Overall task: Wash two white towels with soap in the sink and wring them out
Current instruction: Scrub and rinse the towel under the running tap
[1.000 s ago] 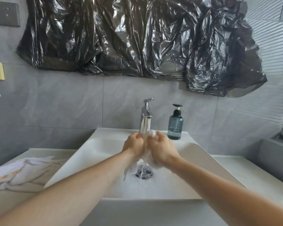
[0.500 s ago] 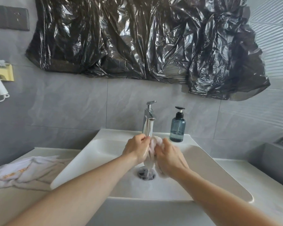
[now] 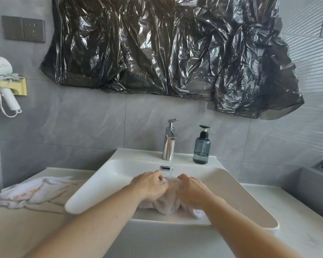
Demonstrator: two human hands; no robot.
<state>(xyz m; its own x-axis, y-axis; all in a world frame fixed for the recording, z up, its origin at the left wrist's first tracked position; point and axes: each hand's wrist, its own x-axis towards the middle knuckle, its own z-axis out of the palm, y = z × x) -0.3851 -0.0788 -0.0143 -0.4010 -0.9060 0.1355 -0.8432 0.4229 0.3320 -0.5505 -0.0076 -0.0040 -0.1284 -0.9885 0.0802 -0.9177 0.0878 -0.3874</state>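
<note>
A wet white towel [image 3: 168, 201] lies bunched in the white sink [image 3: 108, 175], under the running water from the chrome tap [image 3: 169, 139]. My left hand [image 3: 150, 185] grips its left side with curled fingers. My right hand [image 3: 191, 189] grips its right side; the two hands are a little apart with cloth between them. A second white towel [image 3: 34, 192] with orange lettering lies crumpled on the counter left of the sink. A blue soap pump bottle [image 3: 201, 146] stands on the sink's back ledge, right of the tap.
A black plastic sheet [image 3: 166, 53] covers the wall above the sink. A white hair dryer [image 3: 2, 79] hangs in a yellow holder at the left, under a wall socket [image 3: 23, 29]. A grey ledge [image 3: 309, 190] rises at the right of the counter.
My hands have dropped from near the spout down into the basin with the towel and moved slightly apart. The view has tilted, showing more wall on the left.
</note>
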